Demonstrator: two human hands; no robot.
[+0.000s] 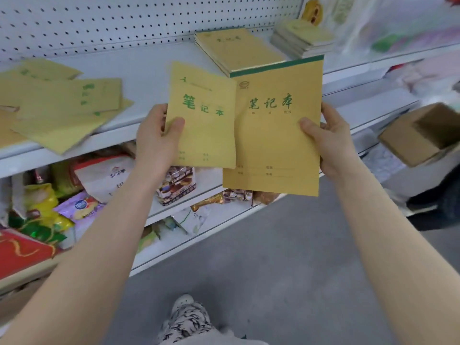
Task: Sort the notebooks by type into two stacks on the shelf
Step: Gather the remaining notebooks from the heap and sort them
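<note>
- Fingers of the left hand [159,135] are clamped on a small yellow-brown paper notebook with bold green characters [206,130]: the thumb lies on the cover and the rest are hidden behind it.
- Right hand [331,140] pinches a larger yellow-brown paper notebook with a green strip along its top edge [276,140] in the same way, thumb on the cover.
- Both notebooks are held upright in the air just above centre, in front of the white metal shelf [154,53]. The small one's right edge overlaps the larger one's left edge.
- At 12 o'clock on the shelf lies a neat stack of large green-edged notebooks [239,49]. Just beside it, at 1 o'clock, is a stack of smaller notebooks [302,38].
- At 10 o'clock a loose pile of yellow-brown notebooks [62,105] lies scattered, some hanging over the shelf's front edge.
- Open brown cardboard box [420,135] sits at 3 o'clock.
- Colourful snack packets [82,195] fill the lower shelf at 8 o'clock.
</note>
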